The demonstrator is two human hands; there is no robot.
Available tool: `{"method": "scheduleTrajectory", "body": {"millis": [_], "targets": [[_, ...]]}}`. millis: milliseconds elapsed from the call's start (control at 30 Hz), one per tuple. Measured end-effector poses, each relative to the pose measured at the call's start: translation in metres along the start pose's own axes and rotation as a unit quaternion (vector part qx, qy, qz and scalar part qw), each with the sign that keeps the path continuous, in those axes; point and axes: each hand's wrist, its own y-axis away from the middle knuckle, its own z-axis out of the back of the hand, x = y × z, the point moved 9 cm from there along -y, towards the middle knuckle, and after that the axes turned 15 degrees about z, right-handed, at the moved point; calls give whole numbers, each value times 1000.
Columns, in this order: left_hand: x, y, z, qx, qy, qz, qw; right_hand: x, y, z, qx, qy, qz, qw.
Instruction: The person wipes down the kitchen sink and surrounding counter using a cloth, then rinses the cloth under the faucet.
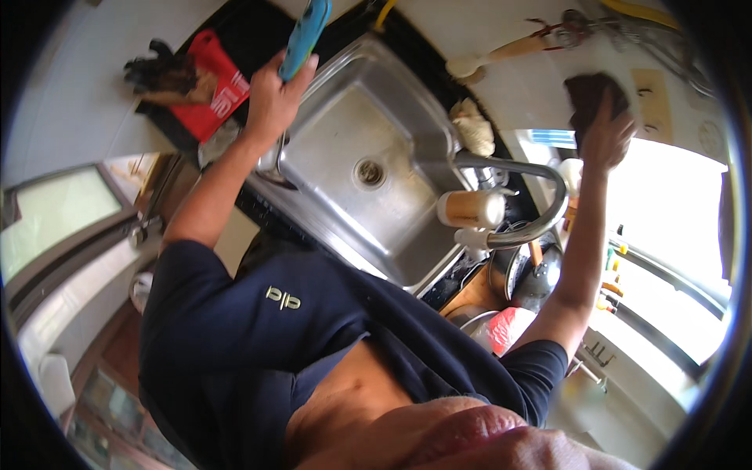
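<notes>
My left hand (273, 100) grips a blue handled object (306, 36) above the sink's far left corner; its upper end runs out of the picture, so its kind is unclear. Raised at the right, my right hand (610, 140) presses or holds a dark brown cloth (592, 101) at the light wall (529, 82) above the window. Between my arms lies a stainless steel sink (329, 170) with a round drain (370, 173). Over its right side curves a chrome faucet (555, 182) with a white spout end.
A pump bottle (470, 208) stands by the faucet, near a crumpled pale cloth (473, 126). Red packaging (205, 111) and dark gloves (167, 73) lie on the black counter at left. Utensils (511, 50) hang on the wall. Pots (531, 270) stand at right, below the bright window (664, 200).
</notes>
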Motion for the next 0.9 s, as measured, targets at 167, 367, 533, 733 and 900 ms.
{"method": "scheduleTrajectory", "body": {"millis": [167,367,533,733,900], "targets": [[66,-23,13,40,72,192,978,-2,-56,-21,77,-31,-106,991],[163,-69,21,-36,142,365,920,3,-41,-34,21,-3,-69,997],[263,-131,24,-91,218,426,874,1,-34,-52,16,69,-9,997],[359,-188,7,-190,320,492,787,0,-26,-76,47,79,-1,996],[375,-206,41,-190,345,481,784,7,-40,-76,35,90,33,995]]}}
